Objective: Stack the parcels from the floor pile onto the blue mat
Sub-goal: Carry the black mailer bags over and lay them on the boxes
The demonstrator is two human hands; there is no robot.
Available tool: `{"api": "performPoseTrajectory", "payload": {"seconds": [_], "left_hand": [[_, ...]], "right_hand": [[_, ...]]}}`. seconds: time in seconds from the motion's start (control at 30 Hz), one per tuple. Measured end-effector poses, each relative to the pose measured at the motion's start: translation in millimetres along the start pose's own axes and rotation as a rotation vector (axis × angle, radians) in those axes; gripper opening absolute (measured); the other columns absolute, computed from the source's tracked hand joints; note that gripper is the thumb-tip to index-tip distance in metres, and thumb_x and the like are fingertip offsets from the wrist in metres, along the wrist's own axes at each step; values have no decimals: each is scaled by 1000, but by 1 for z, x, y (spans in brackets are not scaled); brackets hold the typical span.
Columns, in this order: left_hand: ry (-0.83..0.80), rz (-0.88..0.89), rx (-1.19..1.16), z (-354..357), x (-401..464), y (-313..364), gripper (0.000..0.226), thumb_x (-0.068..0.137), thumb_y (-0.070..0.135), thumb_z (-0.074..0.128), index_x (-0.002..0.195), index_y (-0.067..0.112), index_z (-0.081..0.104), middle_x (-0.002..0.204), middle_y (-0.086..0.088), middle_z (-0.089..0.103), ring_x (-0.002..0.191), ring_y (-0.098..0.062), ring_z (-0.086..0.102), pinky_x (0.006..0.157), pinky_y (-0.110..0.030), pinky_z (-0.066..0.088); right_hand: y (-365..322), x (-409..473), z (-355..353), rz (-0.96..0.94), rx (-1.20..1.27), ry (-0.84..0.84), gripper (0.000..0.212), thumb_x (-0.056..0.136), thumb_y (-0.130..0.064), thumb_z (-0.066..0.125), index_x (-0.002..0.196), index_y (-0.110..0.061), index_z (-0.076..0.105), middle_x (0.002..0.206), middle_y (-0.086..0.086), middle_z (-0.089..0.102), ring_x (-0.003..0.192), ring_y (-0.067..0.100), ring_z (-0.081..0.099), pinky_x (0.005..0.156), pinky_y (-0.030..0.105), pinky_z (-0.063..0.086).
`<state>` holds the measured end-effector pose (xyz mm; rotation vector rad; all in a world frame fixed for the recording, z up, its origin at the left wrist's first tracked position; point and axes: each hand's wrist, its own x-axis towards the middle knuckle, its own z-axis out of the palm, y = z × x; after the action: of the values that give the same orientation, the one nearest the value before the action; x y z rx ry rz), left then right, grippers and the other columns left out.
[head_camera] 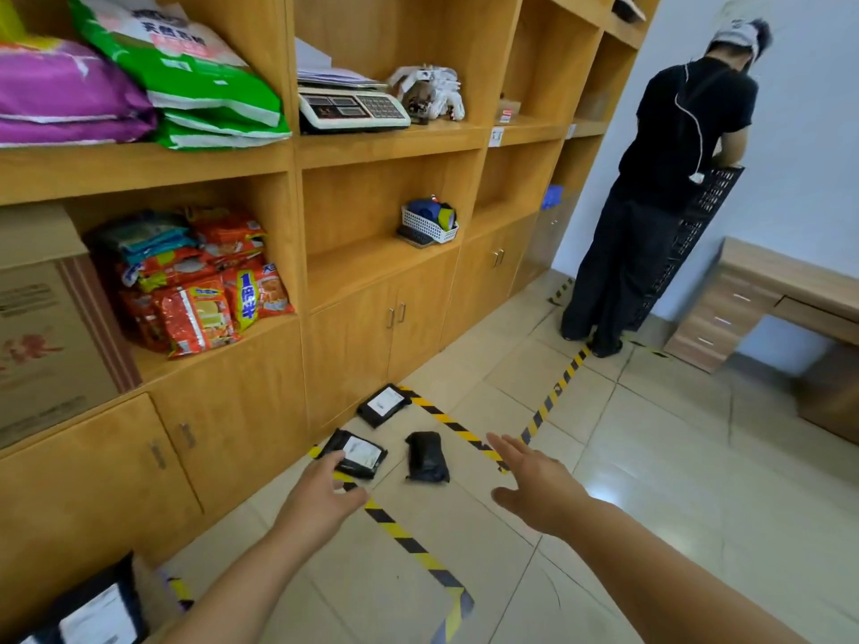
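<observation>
Left hand (320,497), fingers spread, is extended over nearest parcel (358,453) at lower centre; right hand (534,485) is held flat, empty. Pick-up step is judged underway; closing on parcel is needed. Mat is not seen.

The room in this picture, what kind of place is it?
Probably a stockroom or small parcel depot. Wooden shelving holds bagged goods and a weighing scale, black parcels lie on a tiled floor, and hazard tape marks off zones.
</observation>
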<state>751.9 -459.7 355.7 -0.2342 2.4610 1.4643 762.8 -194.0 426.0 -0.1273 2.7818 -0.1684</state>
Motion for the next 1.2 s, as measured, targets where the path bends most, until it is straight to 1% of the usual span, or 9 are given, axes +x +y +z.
{"api": "performPoseTrajectory", "payload": {"seconds": [0.2, 0.43, 0.6, 0.7, 0.83, 1.03, 1.1, 1.13, 1.2], "left_hand": [[-49, -10, -24, 9, 99, 37, 64, 86, 20, 64, 143, 14, 34, 143, -6, 40, 122, -19, 49, 90, -29, 42], [-74, -43, 30, 22, 169, 68, 63, 89, 19, 60, 144, 12, 31, 145, -8, 38, 125, -19, 47, 86, -23, 35], [-75, -103, 9, 39, 213, 80, 61, 87, 18, 61, 142, 11, 34, 142, -10, 41, 123, -19, 48, 89, -27, 39], [-55, -142, 9, 54, 238, 91, 60, 86, 20, 62, 140, 11, 37, 137, -10, 44, 116, -19, 50, 89, -28, 42], [13, -201, -11, 82, 271, 113, 58, 88, 23, 61, 141, 15, 37, 145, -5, 37, 126, -19, 46, 92, -27, 39], [101, -273, -41, 126, 319, 157, 58, 89, 20, 61, 141, 12, 37, 146, -7, 37, 127, -20, 45, 100, -29, 37], [131, -307, -70, 138, 335, 166, 55, 89, 18, 61, 139, 10, 39, 140, -6, 43, 123, -19, 47, 95, -26, 37], [143, -326, -100, 144, 342, 168, 51, 89, 15, 61, 136, 10, 43, 130, -4, 49, 116, -18, 50, 89, -23, 39], [170, -346, -134, 150, 355, 169, 33, 87, 13, 62, 118, 17, 54, 102, 3, 54, 99, -16, 52, 72, -19, 41]], "right_hand": [[25, 83, -27, 39, 51, -6, 73, 95, -36, 50, 152, -29, 5, 159, -4, 13, 138, 23, 33, 113, 36, 31], [52, 147, -45, 65, 89, -12, 70, 95, -35, 50, 152, -28, 8, 155, -1, 27, 133, 23, 40, 109, 35, 36], [80, 201, -54, 46, 104, -49, 68, 95, -35, 49, 151, -28, 10, 151, 2, 33, 128, 25, 44, 106, 36, 38], [104, 238, -59, 17, 105, -70, 67, 95, -35, 50, 150, -27, 14, 149, 2, 36, 129, 25, 43, 106, 38, 38], [143, 291, -70, -24, 170, -97, 65, 93, -36, 51, 149, -26, 19, 148, 1, 38, 132, 23, 40, 107, 37, 37], [207, 369, -102, -98, 163, -141, 65, 94, -36, 50, 150, -25, 19, 152, 1, 32, 137, 21, 34, 110, 34, 32], [224, 395, -110, -132, 146, -163, 65, 94, -37, 50, 150, -24, 20, 152, 2, 32, 137, 21, 33, 110, 34, 31], [232, 407, -112, -148, 136, -177, 65, 94, -37, 50, 150, -24, 20, 152, 2, 32, 138, 21, 33, 111, 34, 31], [243, 431, -116, -178, 121, -203, 65, 94, -38, 50, 150, -24, 21, 153, 1, 31, 138, 21, 31, 111, 34, 30]]}}
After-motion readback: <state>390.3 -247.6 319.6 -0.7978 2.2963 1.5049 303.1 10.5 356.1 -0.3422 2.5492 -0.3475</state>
